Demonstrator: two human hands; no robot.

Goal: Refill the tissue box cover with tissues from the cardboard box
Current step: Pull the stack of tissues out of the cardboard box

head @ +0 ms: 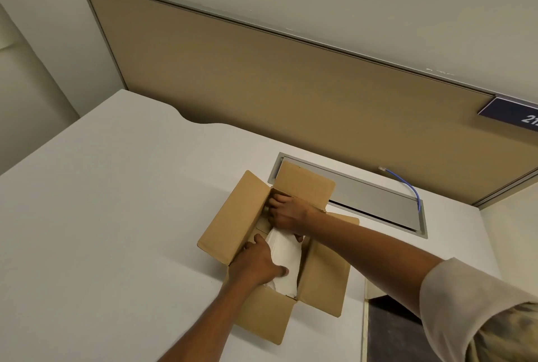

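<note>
Tissue pack (283, 260) in cardboard box (230, 216), long axis near-far; left hand (256, 262) clamped near end, right hand (286, 212) clamped far end.

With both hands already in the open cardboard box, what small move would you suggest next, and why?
Probably lift the white tissue pack straight up: the left hand and right hand grip its two ends, and the cardboard box flaps are folded open.

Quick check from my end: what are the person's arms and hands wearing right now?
Both hands are bare: no gloves, rings or watch visible on the left hand or right hand. The right arm has a pale beige sleeve pushed up past the elbow; no sleeve shows on the left forearm.
</note>
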